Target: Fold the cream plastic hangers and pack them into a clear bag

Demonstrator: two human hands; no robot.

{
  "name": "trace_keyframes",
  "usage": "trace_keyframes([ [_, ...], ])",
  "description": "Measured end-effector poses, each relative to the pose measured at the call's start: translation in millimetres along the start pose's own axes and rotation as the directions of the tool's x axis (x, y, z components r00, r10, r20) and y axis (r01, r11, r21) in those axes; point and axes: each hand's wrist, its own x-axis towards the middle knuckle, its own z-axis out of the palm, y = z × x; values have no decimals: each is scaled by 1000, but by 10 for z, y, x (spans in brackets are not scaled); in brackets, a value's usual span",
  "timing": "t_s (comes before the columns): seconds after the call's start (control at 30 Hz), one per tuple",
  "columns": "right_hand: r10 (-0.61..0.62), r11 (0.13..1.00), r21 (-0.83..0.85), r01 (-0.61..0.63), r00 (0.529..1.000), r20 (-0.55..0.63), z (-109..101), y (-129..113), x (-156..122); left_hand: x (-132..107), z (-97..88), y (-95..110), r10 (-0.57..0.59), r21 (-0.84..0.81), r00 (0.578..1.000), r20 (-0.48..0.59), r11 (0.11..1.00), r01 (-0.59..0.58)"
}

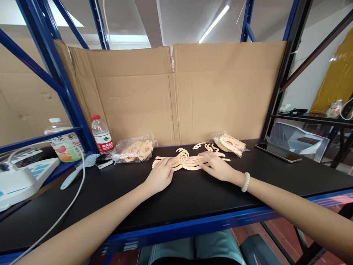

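A bundle of beige rubbery strips [190, 162] lies crosswise on the black tabletop, drawn together at its middle, where curled ends [182, 152] stick up. My left hand [161, 175] rests over the bundle's left end, its fingers bent on the strips. On the right side, my right hand [217, 166] has its fingers over the strips and its thumb at the near edge. The undersides of both hands are hidden. Short curly beige pieces [211, 147] lie just behind the bundle.
Clear plastic bags of similar strips lie behind: one bag [135, 149] left, another [230, 143] right. A red-capped bottle [102, 135], a pale brush [79, 169] and a white cable [82, 173] are at left. A phone [278, 152] lies right. Cardboard [228, 92] walls the back.
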Motion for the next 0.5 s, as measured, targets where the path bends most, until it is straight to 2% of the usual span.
trace_keyframes([
  [0.07, -33, 998, -50, 37, 996, 78, 36, -18, 5, 16, 3, -40, 1, 2, 1000, -12, 1000, -1],
  [0.17, 11, 997, -80, 7, 975, 220, 57, 5, 8, 43, -16, -95, -10, -17, 1000, 7, 1000, 10],
  [0.27, 63, 996, -76, -42, 951, 303, 63, 38, 9, 69, -55, -124, -41, 12, 993, 107, 999, 40],
  [0.4, 52, 997, -67, -30, 933, 357, 55, 61, 20, 97, -98, -128, -100, 50, 952, 289, 995, 89],
  [0.5, 41, 998, -61, -20, 927, 373, 42, 88, 40, 109, -104, -121, -116, 31, 933, 341, 993, 112],
])
